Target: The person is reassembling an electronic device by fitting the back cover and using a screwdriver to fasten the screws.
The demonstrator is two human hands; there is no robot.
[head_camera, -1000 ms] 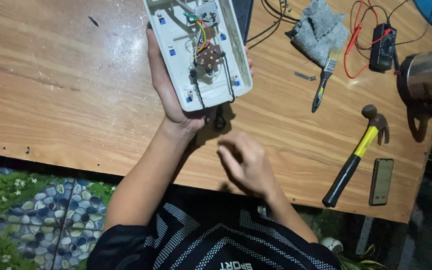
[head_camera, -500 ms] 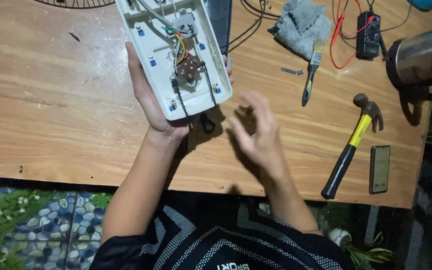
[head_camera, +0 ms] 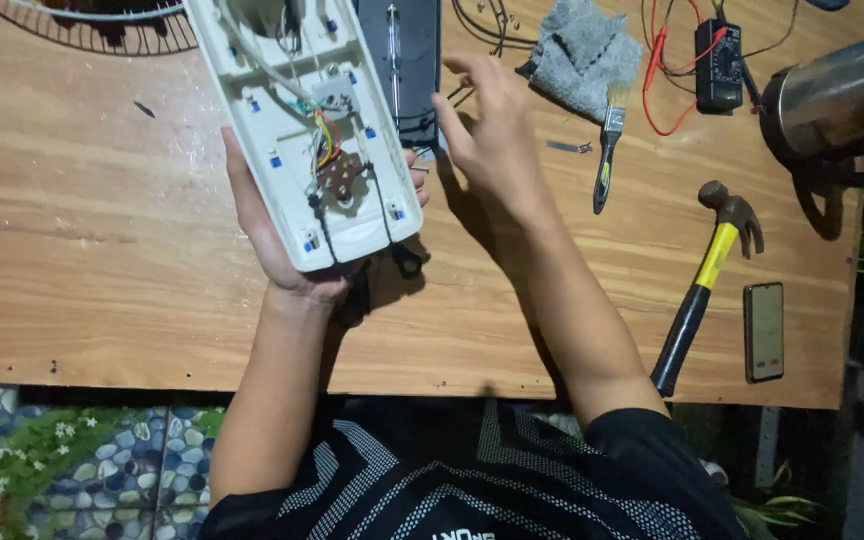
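- Head view: left hand [head_camera: 282, 250] under a white plastic housing [head_camera: 297, 130], fingers wrapped round its edges, holding it tilted above the wooden tabletop [head_camera: 82, 230].
- Housing open side up, showing coloured wires [head_camera: 326, 135], a small brown round part [head_camera: 342, 180] and black cords running off its near end.
- Right hand [head_camera: 492, 135] raised beside the housing's right edge, fingers loosely spread and holding nothing, fingertips near a dark flat panel [head_camera: 407, 60] lying just behind the housing.
- Panel partly hidden by the housing; a thin metal rod on it.
- To the right of the right hand: grey cloth [head_camera: 584, 55], then a small paintbrush [head_camera: 607, 150] with a dark handle, just beside a little metal piece.
- Farther right: black multimeter [head_camera: 717, 65] with red leads, a shiny metal vessel [head_camera: 837, 95] at the tabletop's edge.
- Near right edge: hammer [head_camera: 702, 285] with yellow-and-black handle, and a dark phone [head_camera: 763, 331] lying flat beside it.
- Top left corner: wire fan grille [head_camera: 92, 20], mostly cut off.
- Right forearm crossing the tabletop between the housing and the hammer.
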